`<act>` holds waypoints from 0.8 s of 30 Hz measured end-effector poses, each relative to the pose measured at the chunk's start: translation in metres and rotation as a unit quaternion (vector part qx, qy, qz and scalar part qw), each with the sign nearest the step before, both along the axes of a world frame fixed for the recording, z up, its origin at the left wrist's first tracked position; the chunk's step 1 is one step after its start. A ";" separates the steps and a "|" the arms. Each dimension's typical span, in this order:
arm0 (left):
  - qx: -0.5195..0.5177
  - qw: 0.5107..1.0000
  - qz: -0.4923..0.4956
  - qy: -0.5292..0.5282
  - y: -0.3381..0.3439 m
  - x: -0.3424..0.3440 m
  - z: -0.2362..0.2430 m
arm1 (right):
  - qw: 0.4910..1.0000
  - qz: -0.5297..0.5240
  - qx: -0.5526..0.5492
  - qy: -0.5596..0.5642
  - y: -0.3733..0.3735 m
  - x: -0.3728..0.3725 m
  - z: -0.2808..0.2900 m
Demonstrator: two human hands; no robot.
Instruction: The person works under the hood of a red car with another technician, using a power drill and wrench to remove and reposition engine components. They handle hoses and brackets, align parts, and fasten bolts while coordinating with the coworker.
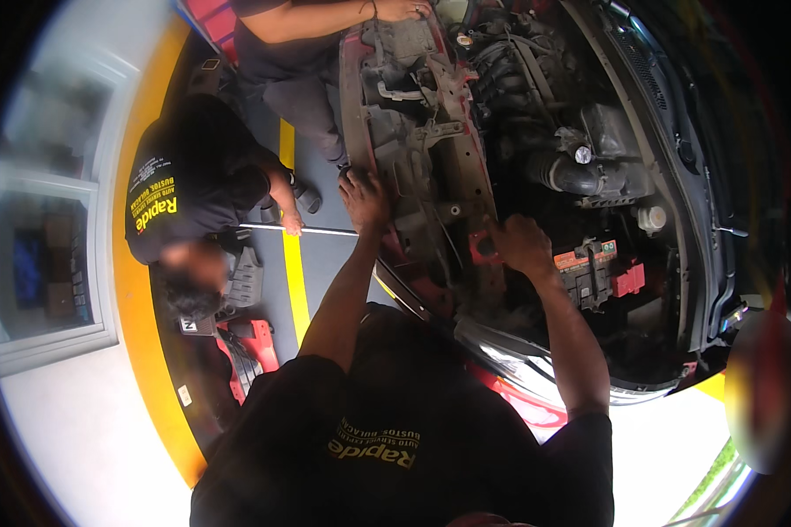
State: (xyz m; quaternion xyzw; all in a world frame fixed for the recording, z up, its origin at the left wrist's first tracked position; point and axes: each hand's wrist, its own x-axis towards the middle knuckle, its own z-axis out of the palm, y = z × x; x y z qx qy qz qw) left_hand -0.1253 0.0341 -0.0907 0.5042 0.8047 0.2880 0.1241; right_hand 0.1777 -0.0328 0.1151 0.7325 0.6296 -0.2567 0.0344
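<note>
My left hand (365,198) has its fingers curled on the outer edge of the car's dusty front support panel (424,132), where red paint shows. My right hand (523,244) is closed on the inner side of that panel, at a red-painted section, left of the battery (584,272). Below my left hand, a long thin metal bar (325,230) extends to the car from the hand of a crouching co-worker (292,220). The engine (523,79) lies exposed to the right, with a black hose (562,176) above the battery.
Another person (272,53) stands at upper left, a hand on the panel. A grey plastic part (242,277) and red pieces (259,342) lie at left on the floor with its yellow line (294,290). A white wall (70,386) with a window is at far left.
</note>
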 end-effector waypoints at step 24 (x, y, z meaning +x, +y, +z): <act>0.014 0.999 0.008 -0.043 0.003 -0.001 0.006 | 1.000 -0.003 0.001 0.023 0.014 0.013 -0.027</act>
